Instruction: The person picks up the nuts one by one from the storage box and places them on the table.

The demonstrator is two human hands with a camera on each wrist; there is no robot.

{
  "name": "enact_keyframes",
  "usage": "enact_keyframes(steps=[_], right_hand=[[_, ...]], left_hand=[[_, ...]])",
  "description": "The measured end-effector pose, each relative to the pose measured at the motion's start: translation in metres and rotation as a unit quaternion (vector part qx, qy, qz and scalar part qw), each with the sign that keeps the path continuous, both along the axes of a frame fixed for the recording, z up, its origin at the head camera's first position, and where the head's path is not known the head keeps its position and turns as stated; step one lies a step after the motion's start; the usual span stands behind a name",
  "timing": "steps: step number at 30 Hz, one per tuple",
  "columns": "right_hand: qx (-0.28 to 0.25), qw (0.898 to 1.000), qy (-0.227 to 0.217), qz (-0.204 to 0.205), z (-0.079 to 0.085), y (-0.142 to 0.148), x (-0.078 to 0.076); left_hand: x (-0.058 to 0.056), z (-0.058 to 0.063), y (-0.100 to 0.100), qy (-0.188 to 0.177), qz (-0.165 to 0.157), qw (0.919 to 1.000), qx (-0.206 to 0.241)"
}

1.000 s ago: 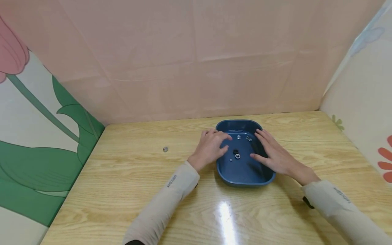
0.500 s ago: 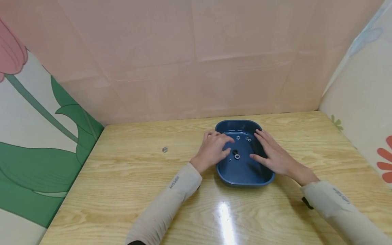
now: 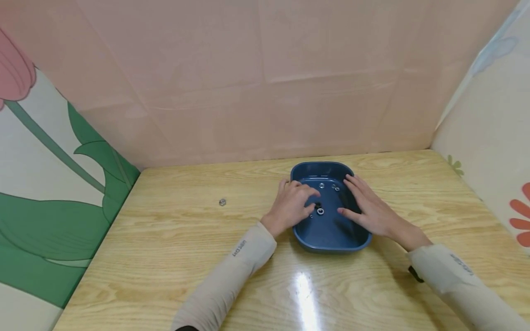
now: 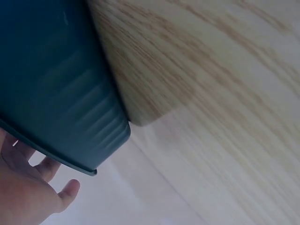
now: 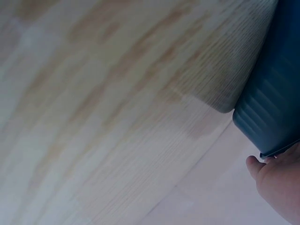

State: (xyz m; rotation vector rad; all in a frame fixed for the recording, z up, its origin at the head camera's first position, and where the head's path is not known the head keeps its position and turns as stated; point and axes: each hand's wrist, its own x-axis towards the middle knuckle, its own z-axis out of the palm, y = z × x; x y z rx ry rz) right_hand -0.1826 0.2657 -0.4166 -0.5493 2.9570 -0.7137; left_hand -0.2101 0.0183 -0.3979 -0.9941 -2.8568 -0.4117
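A deep blue tray (image 3: 332,250) stands on the wooden table in the head view, with several small nut-like metal pieces scattered inside. My left hand (image 3: 290,204) reaches over the tray's left rim, thumb and index finger apart near a black ring-shaped piece (image 3: 318,205) and a silver ring-shaped piece (image 3: 320,211). No object shows between those fingers. On the opposite side, my right hand (image 3: 371,209) rests on the right rim, fingers extended and thumb over the inside. Both wrist views show the tray's outer wall (image 4: 61,93), with the hand at its rim.
A lone silver nut (image 3: 222,202) lies on the table (image 3: 165,248) left of the tray. Toward the tray's far end sit a silver nut (image 3: 321,185) and smaller pieces (image 3: 337,189). A pink backdrop (image 3: 265,92) rises behind the table; printed panels flank it.
My left hand has shifted slightly right and further over the tray, its thumb and index finger coming closer to the black and silver ring-shaped pieces. The right hand has stayed in place.
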Motion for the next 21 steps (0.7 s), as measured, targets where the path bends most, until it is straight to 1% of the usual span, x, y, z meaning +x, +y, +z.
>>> enact_keyframes(steps=[9, 21], right_hand=[[-0.008, 1.000, 0.003, 0.004, -0.0018, 0.0011, -0.0003], [-0.013, 1.000, 0.004, 0.004, -0.0024, 0.0012, -0.0005]], left_hand=[[0.0010, -0.0038, 0.0038, 0.007, 0.009, 0.9998, -0.017], [0.0016, -0.0071, 0.0070, 0.003, 0.007, 0.9998, -0.018]])
